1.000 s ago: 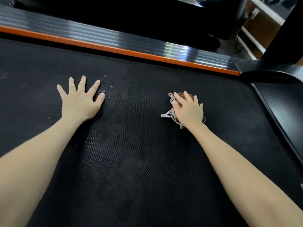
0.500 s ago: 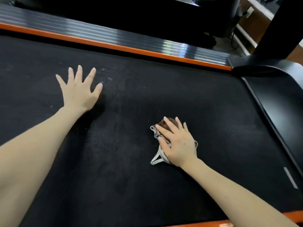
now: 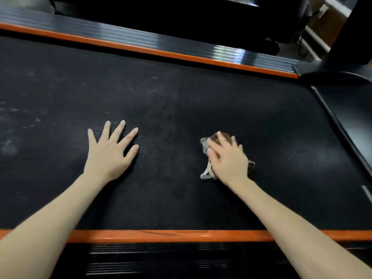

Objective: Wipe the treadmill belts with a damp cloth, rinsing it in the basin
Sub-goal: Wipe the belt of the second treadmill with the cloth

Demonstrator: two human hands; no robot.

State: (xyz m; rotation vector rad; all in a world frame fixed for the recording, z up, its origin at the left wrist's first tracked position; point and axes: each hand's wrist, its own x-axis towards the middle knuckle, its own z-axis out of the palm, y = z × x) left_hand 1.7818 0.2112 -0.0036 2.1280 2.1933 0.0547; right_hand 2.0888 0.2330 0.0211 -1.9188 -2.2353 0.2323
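Right hand (image 3: pixel 227 158), blurred, fingers flat and slightly spread, presses cloth (image 3: pixel 205 172) on belt (image 3: pixel 181 93). It has slid back level with left hand (image 3: pixel 109 156), which stays flat, fingers spread. Mid-wipe; pale smears remain far left. Basin unseen.

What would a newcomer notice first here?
Two bare hands on the black belt: the left hand lies flat, fingers spread, left of centre, and the right hand presses a bunched cloth to its right. Orange strips frame the belt, near strip at the bottom, far strip above. Pale smudges mark the belt's far left.
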